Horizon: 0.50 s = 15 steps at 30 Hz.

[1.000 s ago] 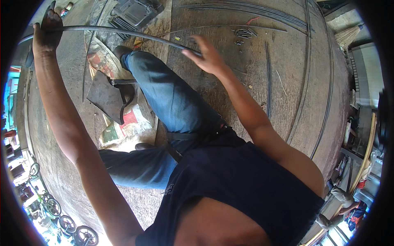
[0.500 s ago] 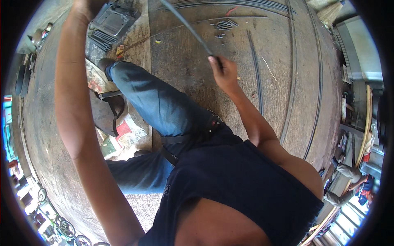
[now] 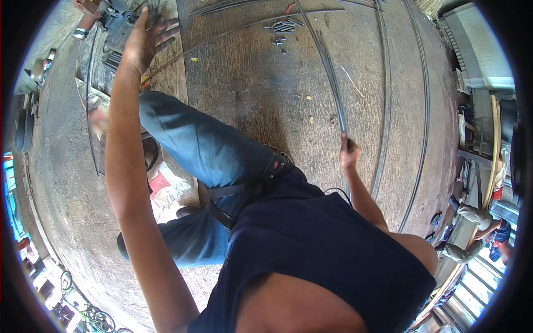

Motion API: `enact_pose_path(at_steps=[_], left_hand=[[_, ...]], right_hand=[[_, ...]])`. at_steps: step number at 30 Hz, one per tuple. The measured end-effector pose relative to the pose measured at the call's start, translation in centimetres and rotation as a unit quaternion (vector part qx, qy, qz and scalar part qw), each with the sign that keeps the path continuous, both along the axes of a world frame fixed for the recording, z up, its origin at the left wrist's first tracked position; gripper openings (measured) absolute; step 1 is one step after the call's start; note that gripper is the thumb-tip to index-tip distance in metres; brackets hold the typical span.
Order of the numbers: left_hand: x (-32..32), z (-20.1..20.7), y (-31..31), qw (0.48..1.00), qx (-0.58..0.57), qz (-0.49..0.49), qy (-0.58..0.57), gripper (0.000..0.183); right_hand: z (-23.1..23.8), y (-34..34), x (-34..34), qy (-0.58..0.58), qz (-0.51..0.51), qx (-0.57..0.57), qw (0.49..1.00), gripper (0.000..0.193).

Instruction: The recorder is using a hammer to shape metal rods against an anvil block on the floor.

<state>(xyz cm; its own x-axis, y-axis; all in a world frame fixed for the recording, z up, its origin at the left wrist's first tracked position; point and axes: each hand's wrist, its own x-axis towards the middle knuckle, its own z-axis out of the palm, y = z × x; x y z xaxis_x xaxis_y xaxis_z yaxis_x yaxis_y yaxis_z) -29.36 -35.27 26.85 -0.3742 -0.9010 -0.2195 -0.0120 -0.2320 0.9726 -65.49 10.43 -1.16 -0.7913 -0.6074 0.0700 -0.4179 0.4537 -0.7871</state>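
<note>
My right hand (image 3: 350,154) is closed around the near end of a long thin dark metal rod (image 3: 327,61). The rod stretches away from me over the wooden floor, over or beside similar thin rods; which of them touch cannot be told. My left hand (image 3: 145,44) is raised at the far left with its fingers spread and holds nothing. Just past it is a grey metal machine or fixture (image 3: 117,26), partly hidden by the hand. Short cut rods (image 3: 112,60) lie beside the fixture.
A small pile of short metal pieces (image 3: 286,25) lies at the far middle. More long rods (image 3: 387,100) run along the floor to the right. My bent leg (image 3: 194,139) is between my hands. Another person (image 3: 472,233) sits at the right edge.
My right hand has swung right and toward me with the rod, bringing it alongside the rods on the floor. My left hand has come back from the far edge and its spread fingers now show.
</note>
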Motion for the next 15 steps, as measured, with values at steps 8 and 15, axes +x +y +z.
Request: enact_pose_path(at_steps=[8,15], left_hand=[[-0.7,-2.1,0.3,0.998,0.039,0.000,-0.046,0.074],[-1.5,-3.4,1.1,0.996,0.063,0.010,-0.057,0.077]], right_hand=[[-7.4,11.7,3.9,0.008,-0.103,0.218,0.971,0.060],[-10.0,15.3,5.5,0.014,-0.116,0.284,0.952,0.055]])
